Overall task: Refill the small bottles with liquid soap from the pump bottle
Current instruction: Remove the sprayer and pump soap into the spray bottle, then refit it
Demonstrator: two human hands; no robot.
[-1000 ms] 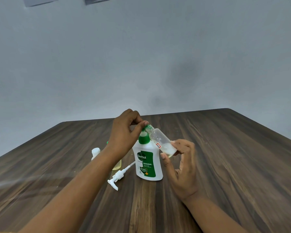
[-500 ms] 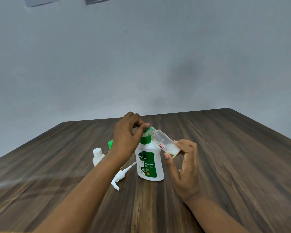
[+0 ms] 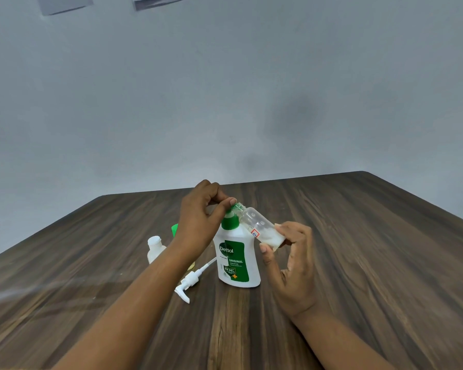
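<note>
My right hand [image 3: 292, 263], grip closed on the base of the tilted small bottle [image 3: 257, 225], sets its mouth against the green neck of the pump bottle [image 3: 235, 260] upright on the tabletop [image 3: 358, 249]; my left hand [image 3: 198, 222], grip curled at that neck, should steady both mouths against spills.

We noted pump bottle [image 3: 237, 263] white, collar green, label green with white lettering, small orange mark. Small bottle [image 3: 259, 227] clear, whitish liquid inside. Second small bottle [image 3: 155, 248] white; loose pump [image 3: 189, 283] white. Table [image 3: 358, 263] dark brown, streaked wood grain. Wall [image 3: 225, 89] grey.
</note>
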